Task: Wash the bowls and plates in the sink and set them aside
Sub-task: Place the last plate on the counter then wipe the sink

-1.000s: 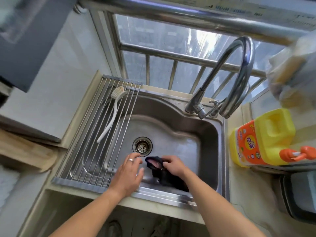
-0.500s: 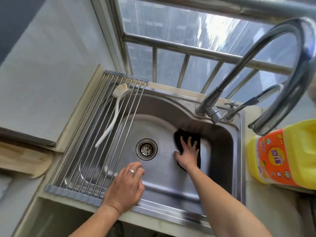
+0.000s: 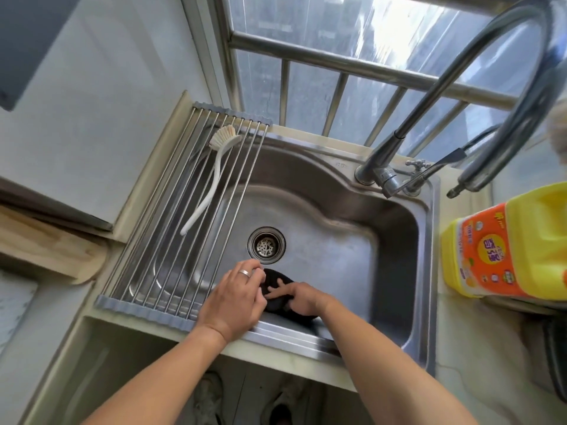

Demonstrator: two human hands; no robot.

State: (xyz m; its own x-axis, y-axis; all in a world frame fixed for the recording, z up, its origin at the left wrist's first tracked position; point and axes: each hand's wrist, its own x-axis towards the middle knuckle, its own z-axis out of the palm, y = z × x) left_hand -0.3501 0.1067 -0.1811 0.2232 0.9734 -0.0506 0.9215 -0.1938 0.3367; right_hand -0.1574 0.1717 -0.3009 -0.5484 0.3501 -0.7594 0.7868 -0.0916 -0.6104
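Note:
A steel sink [image 3: 343, 210] holds no bowls or plates that I can see. A black cloth [image 3: 276, 280] lies on the sink floor near the front wall, just below the drain [image 3: 266, 246]. My right hand [image 3: 302, 297] presses on the cloth with spread fingers. My left hand [image 3: 234, 297], with a ring on one finger, hangs over the sink's front rim, and its fingertips reach the cloth's left edge. Whether the left fingers pinch the cloth is hidden.
A roll-up drying rack [image 3: 171, 240] covers the sink's left part with a white dish brush [image 3: 214, 176] on it. The curved faucet [image 3: 460, 96] arches at the back right. A yellow detergent jug [image 3: 509, 243] stands on the right counter. A wooden board [image 3: 46, 246] lies left.
My right hand has dragged the black cloth from the sink's back right to the front near the drain. My left hand has shifted right to meet the cloth.

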